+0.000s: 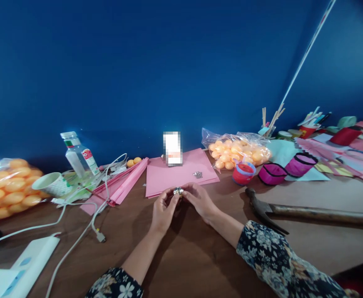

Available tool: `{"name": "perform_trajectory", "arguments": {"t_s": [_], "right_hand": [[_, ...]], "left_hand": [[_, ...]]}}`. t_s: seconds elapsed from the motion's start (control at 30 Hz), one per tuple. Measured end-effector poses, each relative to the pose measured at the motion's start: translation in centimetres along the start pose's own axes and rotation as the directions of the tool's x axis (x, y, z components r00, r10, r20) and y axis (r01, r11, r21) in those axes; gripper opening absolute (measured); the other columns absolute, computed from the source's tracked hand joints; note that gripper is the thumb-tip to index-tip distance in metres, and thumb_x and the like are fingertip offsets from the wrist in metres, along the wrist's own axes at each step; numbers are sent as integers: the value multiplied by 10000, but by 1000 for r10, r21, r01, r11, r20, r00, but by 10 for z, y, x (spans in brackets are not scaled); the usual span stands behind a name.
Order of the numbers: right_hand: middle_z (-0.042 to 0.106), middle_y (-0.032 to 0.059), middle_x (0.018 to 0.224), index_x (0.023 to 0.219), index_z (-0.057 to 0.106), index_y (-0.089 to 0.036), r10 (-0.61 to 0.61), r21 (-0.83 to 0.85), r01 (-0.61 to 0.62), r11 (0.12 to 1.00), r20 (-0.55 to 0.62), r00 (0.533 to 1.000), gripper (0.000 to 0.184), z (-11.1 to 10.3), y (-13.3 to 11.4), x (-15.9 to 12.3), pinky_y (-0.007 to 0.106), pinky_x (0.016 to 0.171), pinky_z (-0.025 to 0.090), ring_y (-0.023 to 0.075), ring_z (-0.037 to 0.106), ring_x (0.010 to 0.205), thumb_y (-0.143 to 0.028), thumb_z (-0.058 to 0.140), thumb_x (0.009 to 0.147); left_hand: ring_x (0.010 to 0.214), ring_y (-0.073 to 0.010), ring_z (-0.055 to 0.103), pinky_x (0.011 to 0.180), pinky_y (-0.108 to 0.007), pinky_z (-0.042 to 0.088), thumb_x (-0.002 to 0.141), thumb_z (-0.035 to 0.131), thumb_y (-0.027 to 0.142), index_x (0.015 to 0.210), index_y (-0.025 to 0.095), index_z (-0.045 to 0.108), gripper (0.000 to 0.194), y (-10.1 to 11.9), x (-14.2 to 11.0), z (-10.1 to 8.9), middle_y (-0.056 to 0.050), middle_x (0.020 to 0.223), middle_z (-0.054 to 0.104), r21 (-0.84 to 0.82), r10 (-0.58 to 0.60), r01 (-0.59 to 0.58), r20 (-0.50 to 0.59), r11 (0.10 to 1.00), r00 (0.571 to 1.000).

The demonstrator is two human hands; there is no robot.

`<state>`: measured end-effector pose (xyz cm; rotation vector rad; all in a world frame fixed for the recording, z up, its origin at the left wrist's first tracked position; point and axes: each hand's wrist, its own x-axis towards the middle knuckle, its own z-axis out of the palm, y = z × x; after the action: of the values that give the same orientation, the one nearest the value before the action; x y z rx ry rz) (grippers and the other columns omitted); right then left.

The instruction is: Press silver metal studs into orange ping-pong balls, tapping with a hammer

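Observation:
My left hand point(164, 209) and my right hand point(201, 203) meet above the brown table, just in front of some pink paper sheets point(165, 174). Between their thumbs and fingers they pinch a small shiny metallic round piece point(178, 191), too small to name surely. The fingers of both hands are closed on it, and the undersides of the fingers are hidden. Beyond my right hand, a little cluster of shiny silvery bits point(198, 175) lies on the pink paper. A bright upright thing, blurred out by pixels point(173, 149), stands at the back of the sheets.
A claw hammer point(311, 214) lies at right, behind my right forearm. Bags of orange balls point(237, 149) sit on both sides. A red tub point(244, 173) and magenta bands point(272, 173) stand right. White cables point(92, 219), a paper cup point(52, 184) and a bottle point(78, 155) occupy the left.

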<state>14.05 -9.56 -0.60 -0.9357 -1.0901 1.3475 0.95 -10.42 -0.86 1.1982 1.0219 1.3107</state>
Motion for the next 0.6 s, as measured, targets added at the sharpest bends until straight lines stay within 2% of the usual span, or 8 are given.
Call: {"name": "perform_trajectory", "arguments": {"t_s": [0.17,0.27,0.4,0.6], "right_hand": [[618,40,871,919,567,-180,-66,-60,69,996,47,997,233,1,5,-1,289,752,468,152,583,790,-310,606,729],[625,39,891,940,573,-194,-87,-83,93,992,67,994,254,2,7,0,295,772,465,156,584,817,-305,616,715],[637,35,863,923,594,-189,-61,-82,68,994,81,995,275,3,3,0,303,776,462,161,586,813,-309,647,681],[643,37,844,874,604,-176,-7,-10,8,1000,54,999,252,2,-4,-2,297,761,466,161,589,790,-350,640,695]], "left_hand": [[907,-197,611,831,-358,477,721,603,321,1017,155,573,340,0,2,0,-74,985,650,-16,-34,34,-26,999,999],[928,-214,605,851,-374,467,716,602,324,1008,142,590,345,1,3,0,-88,1005,648,26,-29,30,-38,999,999],[927,-220,610,854,-376,466,705,613,314,1013,142,596,353,1,3,0,-83,983,661,28,-26,26,-18,999,1000],[993,-223,590,902,-384,441,732,593,317,1112,160,565,412,-1,0,-2,-81,1073,642,13,-24,23,27,1000,999]]}}
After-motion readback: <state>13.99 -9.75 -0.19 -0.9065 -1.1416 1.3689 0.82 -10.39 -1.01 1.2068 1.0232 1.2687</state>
